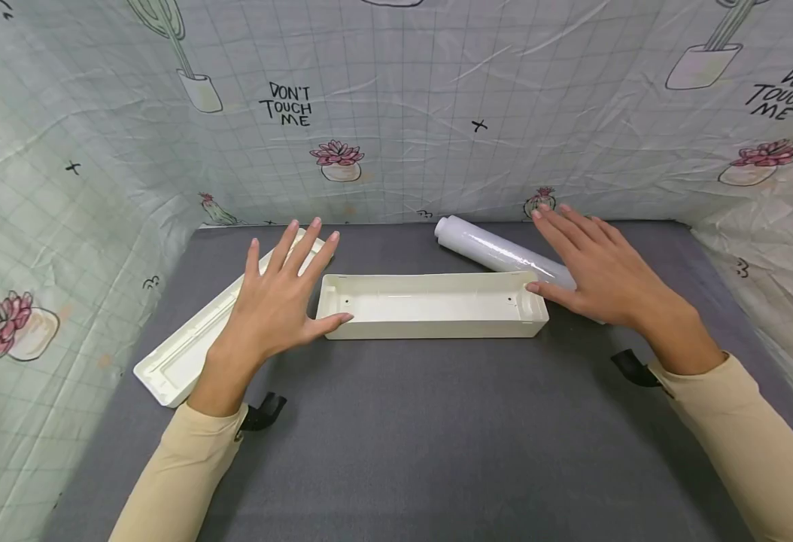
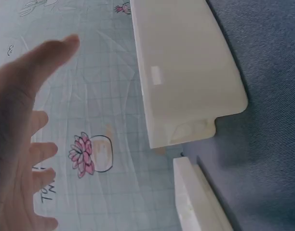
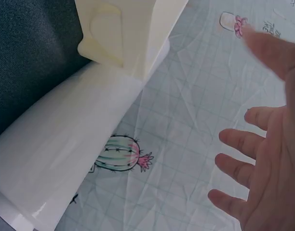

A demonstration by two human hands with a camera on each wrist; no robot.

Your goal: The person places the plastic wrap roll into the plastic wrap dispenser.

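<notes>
A long, open-topped cream plastic box [image 1: 430, 329] lies crosswise in the middle of the table. My left hand [image 1: 271, 305], fingers spread and straight, hovers by its left end, above a long white lid [image 1: 196, 348] that lies slanted. At the box's other end my right hand [image 1: 603, 278] is held out with straight fingers, over a roll of clear plastic wrap [image 1: 498, 247]. The roll lies diagonally behind the box, its near part hidden by that hand. Both wrist views show the palms holding nothing, apart from the box end [image 2: 195, 72] and the wrap roll [image 3: 65, 130].
The table [image 1: 430, 436] has a dark grey cloth cover. A light grid-patterned sheet [image 1: 410, 98] with plant drawings hangs behind and along both sides. A black strap [image 1: 264, 412] sits at the left wrist, another strap [image 1: 633, 369] at the right.
</notes>
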